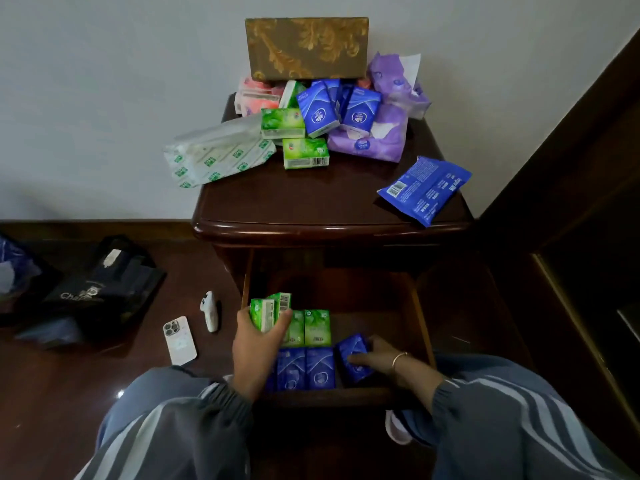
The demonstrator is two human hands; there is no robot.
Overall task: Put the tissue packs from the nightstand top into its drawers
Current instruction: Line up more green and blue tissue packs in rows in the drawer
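The dark wooden nightstand (311,206) has its lower drawer (420,313) pulled out. Inside lie green tissue packs (317,327) and blue tissue packs (306,368) in rows. My left hand (256,344) grips two green packs (270,311) upright over the drawer's left side. My right hand (375,355) holds a blue pack (353,355) at the drawer's right front. On the nightstand top a pile remains: green packs (304,152), blue packs (318,112), purple packs (374,140), pink packs (254,98), a white-green pack (214,157) and a flat blue pack (424,190).
A gold-patterned box (306,48) stands against the wall behind the pile. On the floor at the left lie a white phone (179,341), a small white device (210,311) and a black bag (100,285). Dark wooden furniture (571,237) stands at the right. My knees flank the drawer.
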